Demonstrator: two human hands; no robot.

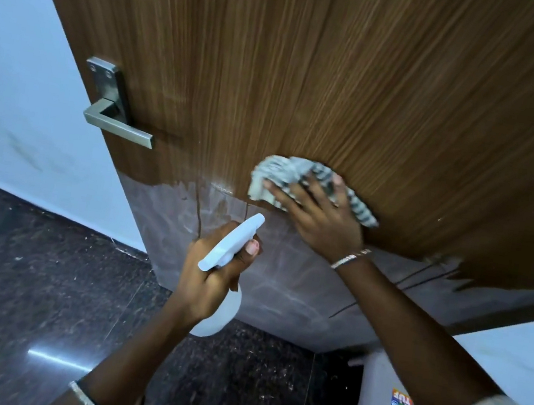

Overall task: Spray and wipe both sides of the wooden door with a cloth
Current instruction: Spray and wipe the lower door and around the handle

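Directly ahead, the door (313, 70) fills the far view (its lower part greyish and streaked). On it the right hand (322, 217) presses the cloth (277, 169) flat, fingers spread. Nearer, the left hand (210, 273) grips the bottle (232, 242). Its handle (112, 116) sits left; a jug (379, 392) stands on the floor (23, 270), near right.

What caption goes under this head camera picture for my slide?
Right hand presses a striped cloth on the wooden door while the left hand grips a white spray bottle.
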